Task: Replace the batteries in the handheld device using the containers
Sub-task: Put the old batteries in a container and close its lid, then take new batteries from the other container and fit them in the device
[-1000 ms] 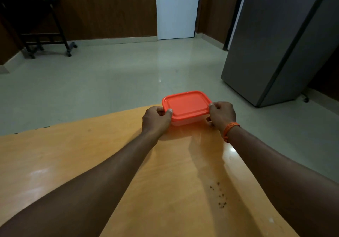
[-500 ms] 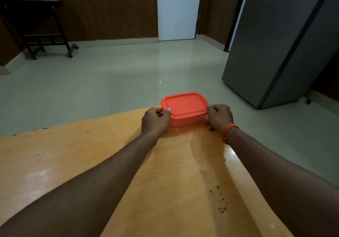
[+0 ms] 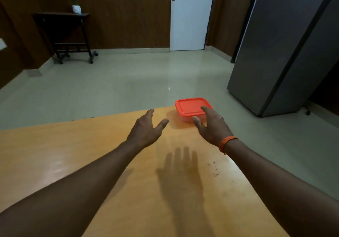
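A clear plastic container with an orange lid (image 3: 190, 106) stands shut on the far corner of the wooden table (image 3: 91, 154). My left hand (image 3: 146, 130) hovers open a little left of it, fingers spread, touching nothing. My right hand (image 3: 212, 126), with an orange band at the wrist, is open just in front of the container's near right side and partly covers it. I cannot tell whether its fingertips touch the lid. No handheld device or batteries are in view.
The table's far edge and right edge lie close to the container. Small dark crumbs (image 3: 214, 170) dot the table near the right edge. Beyond are a grey cabinet (image 3: 278, 53), a white door (image 3: 190, 16) and a dark side table (image 3: 64, 35).
Both hands have let go of the container and drawn back with fingers opening. The container stays at the table's far corner. The view has tilted up.
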